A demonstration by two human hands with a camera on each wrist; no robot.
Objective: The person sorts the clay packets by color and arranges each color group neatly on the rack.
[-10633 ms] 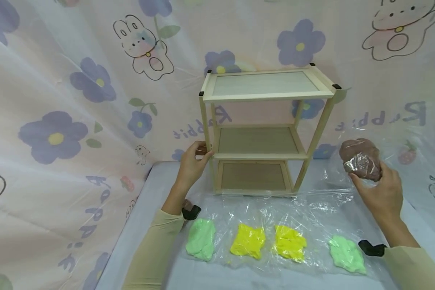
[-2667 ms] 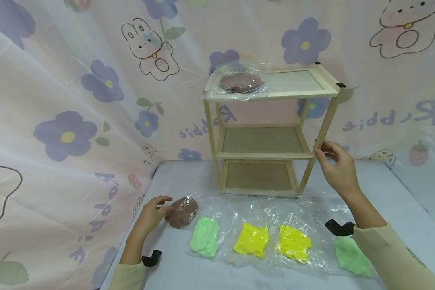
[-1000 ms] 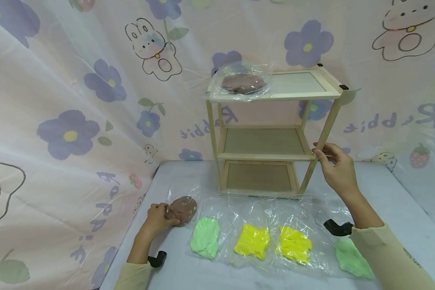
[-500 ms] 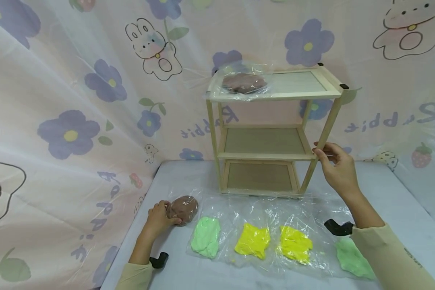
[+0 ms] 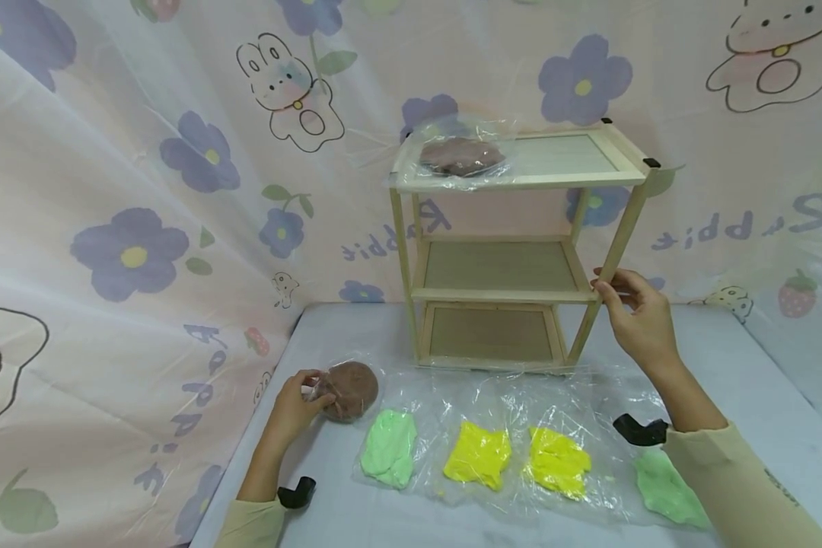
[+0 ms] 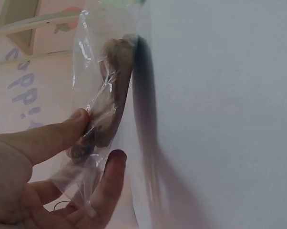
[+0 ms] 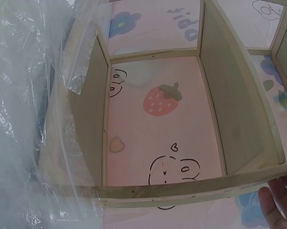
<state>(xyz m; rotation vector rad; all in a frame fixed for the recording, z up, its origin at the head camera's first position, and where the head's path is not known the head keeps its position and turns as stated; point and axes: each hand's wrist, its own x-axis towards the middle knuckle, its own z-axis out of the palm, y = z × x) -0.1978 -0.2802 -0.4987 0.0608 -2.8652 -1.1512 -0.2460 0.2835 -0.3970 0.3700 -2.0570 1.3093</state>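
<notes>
The person's left hand is pinching a bagged brown lump between thumb and slightly parted fingers, left of the green slab (whether it is touching the table is hard to tell), while the right hand is gripping the wooden rack by its right front post. The step seems to be securing the lump, with any lift probably calling for a firmer pinch on the slippery film. The lump is looking soft and rounded, its clear plastic wrinkling and glinting beside the rack's straight, pale bars.
</notes>
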